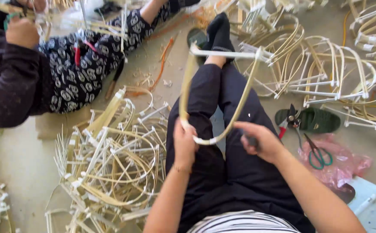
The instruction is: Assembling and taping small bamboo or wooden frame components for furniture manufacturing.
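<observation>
I sit on the floor with my legs in dark trousers stretched out. My left hand [183, 144] grips the bent base of a U-shaped bamboo frame [239, 105] bound with white tape; the frame's open end points away over my knees, closed by a white crossbar. My right hand [259, 140] is closed around a small dark object that is mostly hidden, right beside the frame's curve.
A heap of similar bamboo frames [110, 164] lies at my left, more frames [326, 73] at the right. Red-handled pliers [289, 118] rest on a green slipper [321, 120], green-handled scissors [318, 154] on a pink bag. Another person [45, 73] sits at upper left.
</observation>
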